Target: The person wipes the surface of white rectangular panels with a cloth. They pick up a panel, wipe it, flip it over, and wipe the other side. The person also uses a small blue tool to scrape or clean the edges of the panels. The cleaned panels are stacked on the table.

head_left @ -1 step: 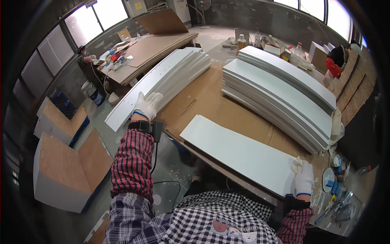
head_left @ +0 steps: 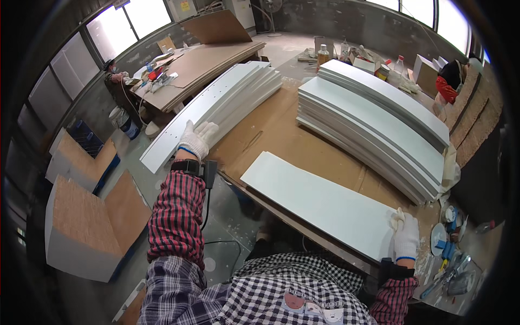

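Observation:
My left hand [head_left: 196,139], in a white knit glove, lies with fingers stretched out on the near end of the left stack of white panels [head_left: 238,92]. Small dark holes dot the top panel there. A single long white panel [head_left: 319,203] lies flat along the table's near edge. At its right end is my right hand [head_left: 405,238], also gloved, its fingers bent over the edge and closed on it. The undersides of those fingers are hidden. Behind the panel, a taller stack of white panels [head_left: 368,124] stands on the brown table top [head_left: 271,132].
Tape, a knife and other tools [head_left: 447,254] crowd the right corner. Bottles [head_left: 323,56] and boxes stand behind the tall stack. L-shaped boards [head_left: 89,216] sit on the floor at left. Another person [head_left: 119,89] works at a board-covered table [head_left: 200,67]; a red-clothed person [head_left: 448,81] is at right.

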{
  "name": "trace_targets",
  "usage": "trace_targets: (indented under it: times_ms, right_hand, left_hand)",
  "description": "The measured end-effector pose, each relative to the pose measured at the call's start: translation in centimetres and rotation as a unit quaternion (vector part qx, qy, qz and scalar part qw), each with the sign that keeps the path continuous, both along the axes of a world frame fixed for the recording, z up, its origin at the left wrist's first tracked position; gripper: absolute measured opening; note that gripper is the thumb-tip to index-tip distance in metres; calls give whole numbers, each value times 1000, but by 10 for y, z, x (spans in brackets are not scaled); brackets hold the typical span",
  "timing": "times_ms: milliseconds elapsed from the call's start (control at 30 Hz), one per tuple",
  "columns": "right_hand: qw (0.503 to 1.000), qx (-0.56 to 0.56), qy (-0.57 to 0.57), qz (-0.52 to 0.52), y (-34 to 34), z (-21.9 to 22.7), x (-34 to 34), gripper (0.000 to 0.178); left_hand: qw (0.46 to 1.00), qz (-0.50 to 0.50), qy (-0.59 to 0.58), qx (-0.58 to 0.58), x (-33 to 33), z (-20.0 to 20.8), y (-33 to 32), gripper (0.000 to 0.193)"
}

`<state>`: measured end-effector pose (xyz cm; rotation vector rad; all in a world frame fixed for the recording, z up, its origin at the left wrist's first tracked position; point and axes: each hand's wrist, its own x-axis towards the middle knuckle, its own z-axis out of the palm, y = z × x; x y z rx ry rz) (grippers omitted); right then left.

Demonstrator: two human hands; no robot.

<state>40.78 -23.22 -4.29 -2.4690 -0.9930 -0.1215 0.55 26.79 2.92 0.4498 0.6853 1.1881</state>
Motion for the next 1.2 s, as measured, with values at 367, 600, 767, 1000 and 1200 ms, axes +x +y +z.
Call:
trace_targets:
  times_ms: [367, 600, 767, 1000, 1200]
  right_hand:
    - [996, 40, 75, 4, -8, 34, -48, 37]
    - [989, 9, 22, 149, 102, 29, -108, 23]
    - [917, 154, 284, 232, 252, -4, -163, 16]
    - [887, 35, -27, 460, 344, 17, -228, 31]
    - [905, 33, 78, 417, 268, 3, -226, 16]
  left_hand:
    - [901, -159, 381, 129, 27, -91, -124, 41]
    - [926, -109, 337, 130, 30, -109, -153, 43]
    - [936, -127, 307, 116, 22, -120, -150, 51]
    - [939, -122, 279, 161, 22, -147, -142, 54]
    - [951, -90, 257, 143, 17, -142, -146, 43]
